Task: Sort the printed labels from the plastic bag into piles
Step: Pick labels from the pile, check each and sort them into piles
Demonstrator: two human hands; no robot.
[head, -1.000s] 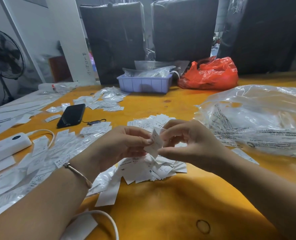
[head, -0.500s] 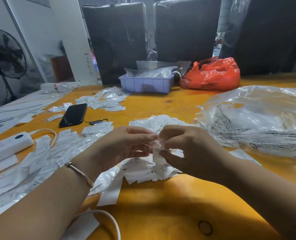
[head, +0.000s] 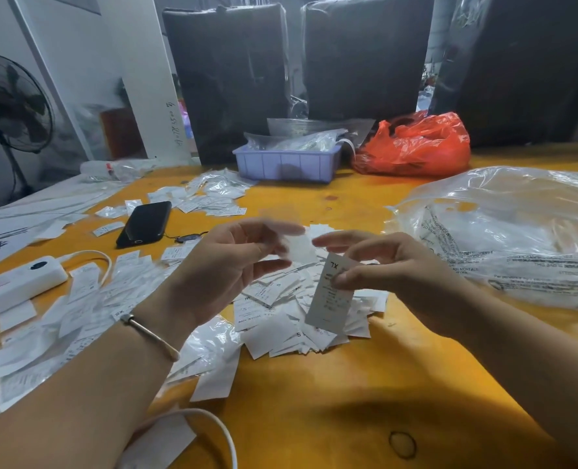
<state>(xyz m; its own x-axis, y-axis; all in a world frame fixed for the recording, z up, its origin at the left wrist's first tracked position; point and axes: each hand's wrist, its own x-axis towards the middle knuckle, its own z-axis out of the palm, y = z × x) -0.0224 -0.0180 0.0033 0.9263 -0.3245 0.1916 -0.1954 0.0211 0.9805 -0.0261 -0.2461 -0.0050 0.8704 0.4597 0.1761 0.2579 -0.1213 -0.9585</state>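
My right hand [head: 387,265] pinches a white printed label [head: 329,294] marked XL, which hangs down from thumb and finger above a heap of white labels [head: 297,316] on the yellow table. My left hand [head: 226,265] is just left of it, holding a small blurred clear sleeve [head: 297,247] between thumb and fingertips. A large clear plastic bag [head: 504,238] with printed text lies at the right. More labels and clear sleeves [head: 77,309] are spread out at the left.
A black phone [head: 145,223] and a white power strip [head: 13,284] with its cable lie at the left. A purple tray [head: 285,164] and a red bag [head: 416,145] stand at the back. A fan [head: 8,106] is far left.
My hands were together on one label in its sleeve. They have now come apart: the right holds the XL label, the left the clear sleeve.
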